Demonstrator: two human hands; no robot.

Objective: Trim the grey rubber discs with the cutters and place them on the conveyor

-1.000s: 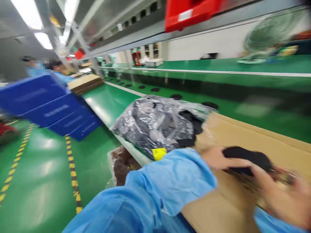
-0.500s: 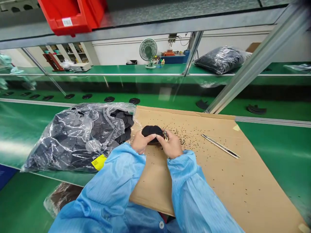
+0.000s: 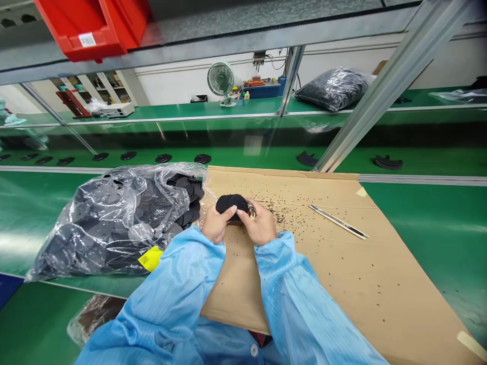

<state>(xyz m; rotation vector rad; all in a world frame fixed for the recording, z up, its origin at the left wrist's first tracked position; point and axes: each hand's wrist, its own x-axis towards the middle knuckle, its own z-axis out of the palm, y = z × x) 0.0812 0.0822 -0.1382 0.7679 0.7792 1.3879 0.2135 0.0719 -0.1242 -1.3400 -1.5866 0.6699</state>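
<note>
Both hands work at a black round disc (image 3: 230,203), which may be several discs fanned together, just above the cardboard sheet (image 3: 289,284). My left hand (image 3: 215,223) grips its left side, thumb on the near face. My right hand (image 3: 262,226) is closed at the right side, its thumb pressed on the disc's near edge. A small shiny metal piece (image 3: 251,209) shows between the fingers of the right hand; its kind is mostly hidden. To the left, a clear plastic bag (image 3: 102,223) full of black discs lies with its mouth toward the hands.
Small black bits (image 3: 279,218) are scattered over the cardboard. A thin pale, pointed tool (image 3: 338,222) lies to the right. Black pieces (image 3: 163,158) sit in a row on the green strip behind. A slanted metal post (image 3: 361,101) and a red bin (image 3: 91,30) on the shelf stand ahead.
The whole view has shifted slightly, so the surroundings appear further left. Both hands keep hold of the black disc, which looks turned a little in the fingers.
</note>
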